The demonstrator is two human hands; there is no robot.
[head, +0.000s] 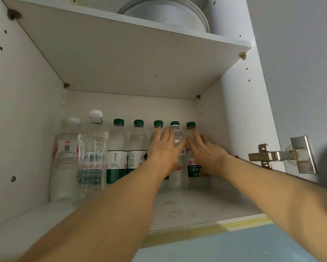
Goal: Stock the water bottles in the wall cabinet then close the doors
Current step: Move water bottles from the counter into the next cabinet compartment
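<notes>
Several water bottles stand in a row along the back of the wall cabinet's lower shelf point(187, 208). Two clear white-capped bottles point(91, 157) are at the left, and green-capped bottles point(117, 148) run to the right. My left hand point(164, 150) lies with straight fingers against the third green-capped bottle. My right hand point(206, 154) rests flat on the rightmost bottle point(191, 125), fingertips just under its cap. One green-capped bottle point(175, 176) stands between my two hands. The hands hide the lower parts of the bottles they touch.
A stack of white plates point(168, 14) sits on the upper shelf. A metal hinge point(279, 156) joins the cabinet's right wall to the open door point(300, 72). The front half of the lower shelf is bare board.
</notes>
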